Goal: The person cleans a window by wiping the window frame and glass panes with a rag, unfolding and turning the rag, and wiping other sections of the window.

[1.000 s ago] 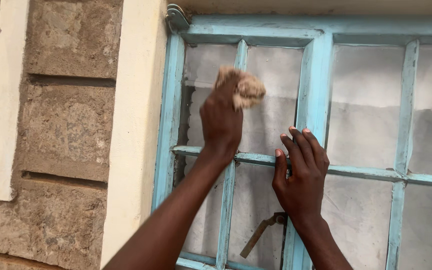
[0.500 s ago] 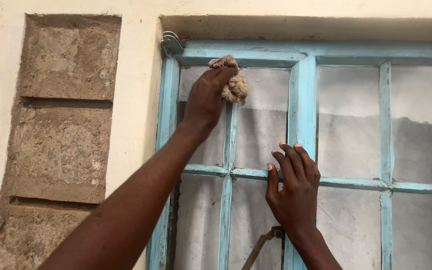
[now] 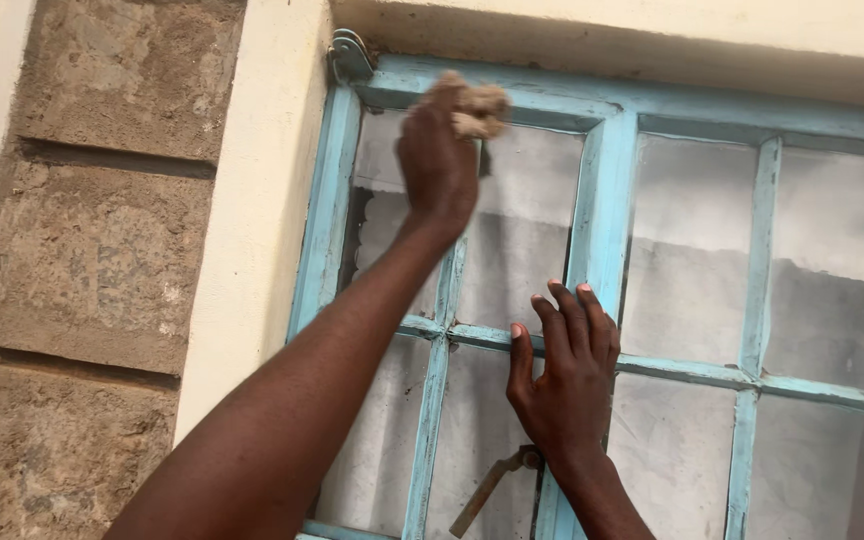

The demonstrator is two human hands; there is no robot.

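My left hand [image 3: 437,165] is raised to the top of a light blue window frame [image 3: 602,190] and is closed around a crumpled beige cloth [image 3: 477,105]. The cloth presses against the frame's top bar, above the dusty left pane [image 3: 527,230]. My right hand [image 3: 562,380] lies flat with fingers spread where the frame's upright and the horizontal glazing bar meet, holding nothing.
A rusty metal latch handle [image 3: 487,490] hangs below my right hand. A metal hinge [image 3: 350,55] sits at the frame's top left corner. A cream plaster surround [image 3: 257,230] and a rough stone wall [image 3: 92,250] lie to the left. More dusty panes [image 3: 822,260] extend right.
My left hand has moved the cloth up from the middle of the pane to the frame's top bar. My right hand stays pressed on the frame.
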